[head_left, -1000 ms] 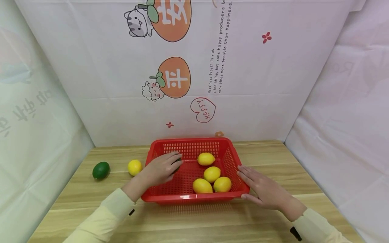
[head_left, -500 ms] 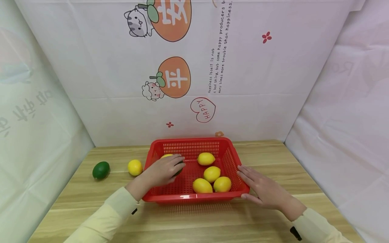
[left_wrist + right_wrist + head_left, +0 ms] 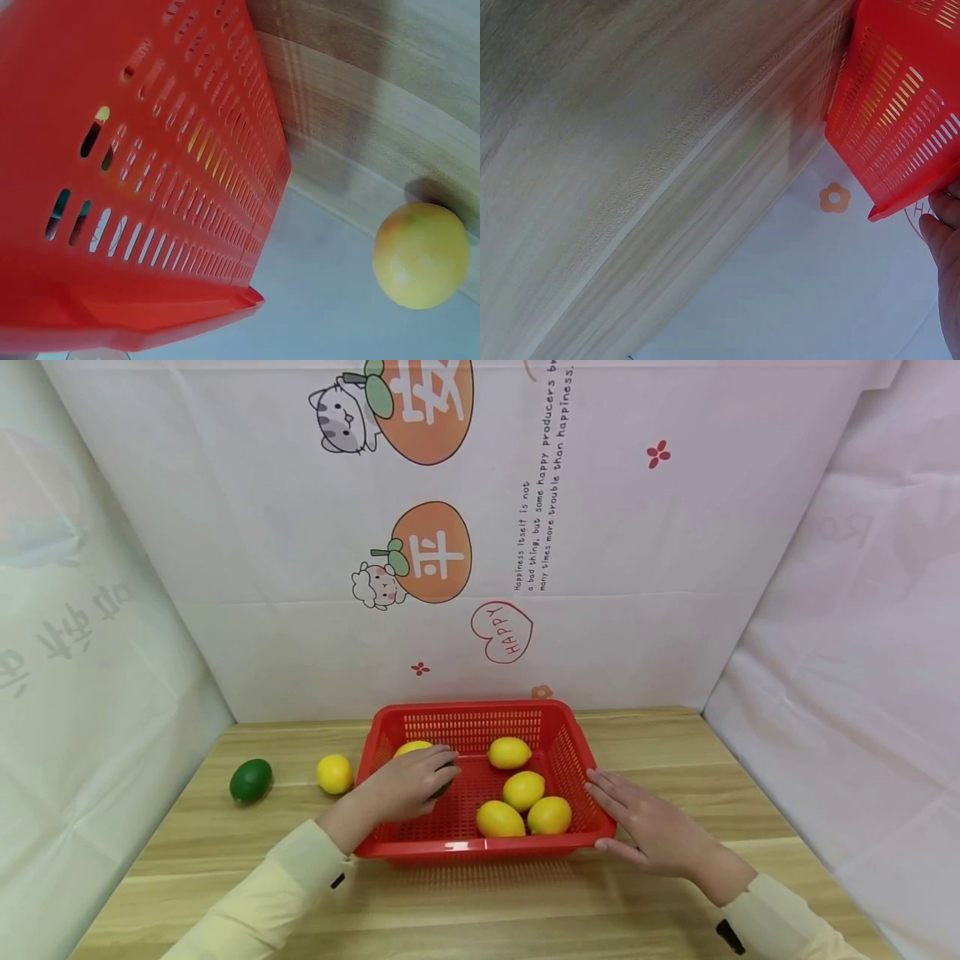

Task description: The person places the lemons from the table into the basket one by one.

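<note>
In the head view, my left hand (image 3: 411,783) reaches over the left side of the red basket (image 3: 457,848). Its fingers curl round a dark green lime (image 3: 443,790), mostly hidden beneath them. Just behind that hand a lemon (image 3: 412,747) shows in part. Several more lemons lie in the basket's right half, among them one lemon (image 3: 523,791) near the middle. My right hand (image 3: 654,828) rests with straight fingers on the basket's right rim, thumb at the front corner. The right wrist view shows its fingertips (image 3: 934,229) at the rim.
Left of the basket, a round yellow fruit (image 3: 334,774) and a second green lime (image 3: 251,781) lie on the wooden table (image 3: 480,918). White printed cloth (image 3: 600,635) hangs behind the table and along both sides.
My left hand has shifted slightly right and toward me with the lime, uncovering the lemon behind it. The right hand and the basket have stayed in place.
</note>
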Tool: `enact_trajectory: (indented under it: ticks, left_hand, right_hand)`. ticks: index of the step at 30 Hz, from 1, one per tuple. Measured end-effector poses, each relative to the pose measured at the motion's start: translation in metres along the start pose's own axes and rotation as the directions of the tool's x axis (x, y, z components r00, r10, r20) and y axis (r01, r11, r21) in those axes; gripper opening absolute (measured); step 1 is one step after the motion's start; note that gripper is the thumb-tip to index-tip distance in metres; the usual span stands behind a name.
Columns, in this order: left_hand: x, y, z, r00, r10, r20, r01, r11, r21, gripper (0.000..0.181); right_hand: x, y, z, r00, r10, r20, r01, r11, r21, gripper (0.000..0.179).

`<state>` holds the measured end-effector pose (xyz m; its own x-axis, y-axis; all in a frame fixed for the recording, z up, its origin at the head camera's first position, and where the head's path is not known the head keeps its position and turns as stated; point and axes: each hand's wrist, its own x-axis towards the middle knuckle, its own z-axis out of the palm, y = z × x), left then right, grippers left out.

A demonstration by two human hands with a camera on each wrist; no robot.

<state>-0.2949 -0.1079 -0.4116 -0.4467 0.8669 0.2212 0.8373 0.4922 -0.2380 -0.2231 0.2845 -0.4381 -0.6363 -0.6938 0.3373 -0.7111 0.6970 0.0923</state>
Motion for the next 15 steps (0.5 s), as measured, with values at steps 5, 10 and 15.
enact_trajectory:
  ticks: [5,10,15]
  left_hand:
    - [0.0019,0.0010,0.0005,0.999,-0.009,0.034,0.010,1.000,-0.018,0.044]
    - [0.0027,0.0017,0.0018,0.999,-0.003,0.050,0.005,1.000,-0.024,0.045]
    - [0.0025,0.0028,0.0027,0.997,-0.018,0.075,0.021,0.999,-0.034,0.047]
  right_hand:
    - [0.0004,0.0000,-0.0001,1.000,-0.003,-0.001,0.003,1.000,0.000,0.073]
    - [0.0003,0.0002,0.0000,1.000,-0.007,-0.009,0.007,1.000,-0.003,0.072]
    - [-0.0002,0.0004,0.0008,1.000,-0.006,-0.013,0.006,1.000,-0.005,0.072]
